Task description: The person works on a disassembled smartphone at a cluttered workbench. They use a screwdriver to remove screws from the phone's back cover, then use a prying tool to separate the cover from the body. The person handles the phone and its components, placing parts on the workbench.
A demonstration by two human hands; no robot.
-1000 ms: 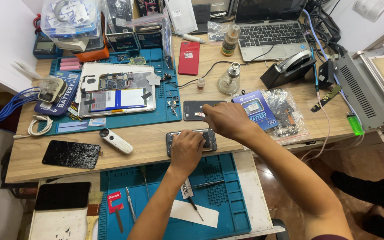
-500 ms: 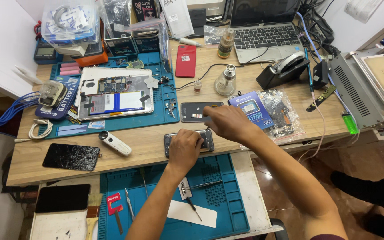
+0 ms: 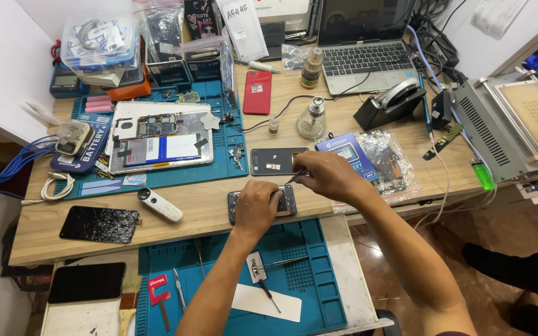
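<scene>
A small opened phone lies on the wooden desk near its front edge. My left hand presses down on its left half and covers most of it. My right hand hovers just above and to the right, pinching thin tweezers whose tip points down toward the phone. A dark phone back panel lies just behind the hands.
An opened tablet rests on a blue mat at left. A cracked screen, a white tool, a red phone, a glass bottle, a laptop and a lower blue mat with tools surround the work spot.
Both hands stay on the small phone; the right hand has shifted slightly over it with the tweezers. The view has tilted a little.
</scene>
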